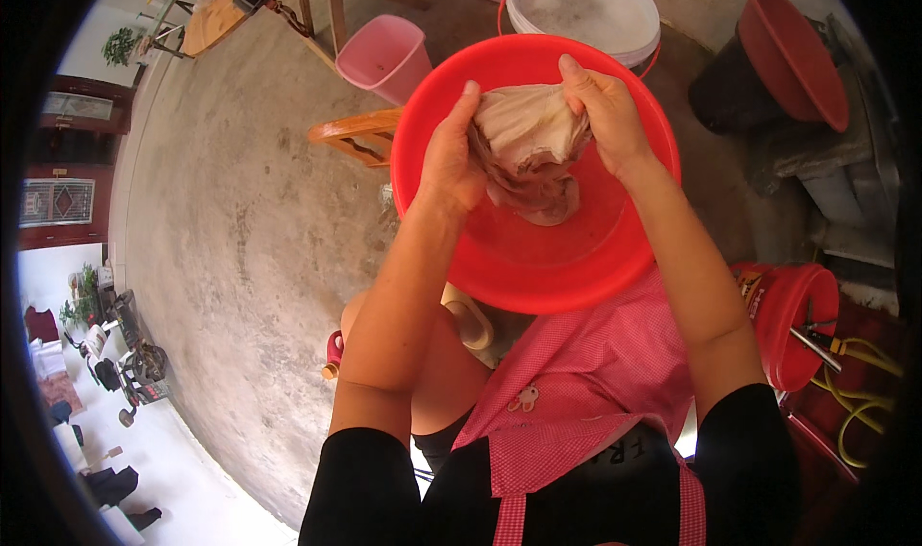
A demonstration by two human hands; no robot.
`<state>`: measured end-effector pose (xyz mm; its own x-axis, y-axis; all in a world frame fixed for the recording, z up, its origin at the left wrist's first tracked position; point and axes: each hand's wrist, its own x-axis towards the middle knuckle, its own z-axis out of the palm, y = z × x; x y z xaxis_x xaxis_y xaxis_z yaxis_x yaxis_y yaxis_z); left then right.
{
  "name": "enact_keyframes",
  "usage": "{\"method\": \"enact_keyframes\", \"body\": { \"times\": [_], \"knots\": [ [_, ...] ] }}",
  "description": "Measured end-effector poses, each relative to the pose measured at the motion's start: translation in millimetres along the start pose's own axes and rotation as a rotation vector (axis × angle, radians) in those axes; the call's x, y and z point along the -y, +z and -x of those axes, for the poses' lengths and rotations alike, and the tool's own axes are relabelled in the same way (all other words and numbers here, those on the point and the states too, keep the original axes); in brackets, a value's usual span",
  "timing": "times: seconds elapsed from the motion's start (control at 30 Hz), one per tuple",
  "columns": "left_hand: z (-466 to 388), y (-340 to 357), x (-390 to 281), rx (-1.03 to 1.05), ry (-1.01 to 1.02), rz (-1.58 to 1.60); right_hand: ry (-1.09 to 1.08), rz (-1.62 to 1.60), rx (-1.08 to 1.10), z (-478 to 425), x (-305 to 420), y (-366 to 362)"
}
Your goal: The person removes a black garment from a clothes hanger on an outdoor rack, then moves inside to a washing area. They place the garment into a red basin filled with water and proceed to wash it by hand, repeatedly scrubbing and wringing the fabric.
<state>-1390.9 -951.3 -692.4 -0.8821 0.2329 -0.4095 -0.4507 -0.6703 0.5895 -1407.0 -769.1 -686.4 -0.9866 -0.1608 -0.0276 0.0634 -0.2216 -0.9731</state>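
Note:
Both hands hold up a wet, light-coloured cloth (533,135) over a red plastic basin (555,272). My left hand (457,146) grips the cloth's left edge, with the thumb pointing up. Its right edge is pinched in my right hand (605,110). Between them the upper part is spread, while the lower part hangs bunched and darker towards the basin's bottom. Some fingers are hidden behind the cloth. A little water seems to lie in the basin.
Beyond the basin stand a white bucket (583,9) of sudsy water and a pink bin (382,56). A wooden stool (360,132) touches the left side visually. At right are a red bucket (792,323) with tools and a dark bucket (735,85) under a red basin (792,56).

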Motion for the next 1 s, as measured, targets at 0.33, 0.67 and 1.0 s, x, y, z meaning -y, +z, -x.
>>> {"method": "enact_keyframes", "body": {
  "times": [0.33, 0.67, 1.0],
  "knots": [
    [28.4, 52.8, 39.2, -0.204, -0.211, 0.157, -0.931, 0.948, -0.071, 14.4, -30.0, 26.0],
    [10.9, 22.4, 49.1, -0.261, -0.193, 0.207, -1.060, 0.886, -0.020, 13.1, -37.4, 37.5],
    [15.0, 32.9, 36.7, -0.199, -0.240, 0.133, -1.149, 0.932, 0.038, 14.3, -36.4, 36.8]
  ]
}}
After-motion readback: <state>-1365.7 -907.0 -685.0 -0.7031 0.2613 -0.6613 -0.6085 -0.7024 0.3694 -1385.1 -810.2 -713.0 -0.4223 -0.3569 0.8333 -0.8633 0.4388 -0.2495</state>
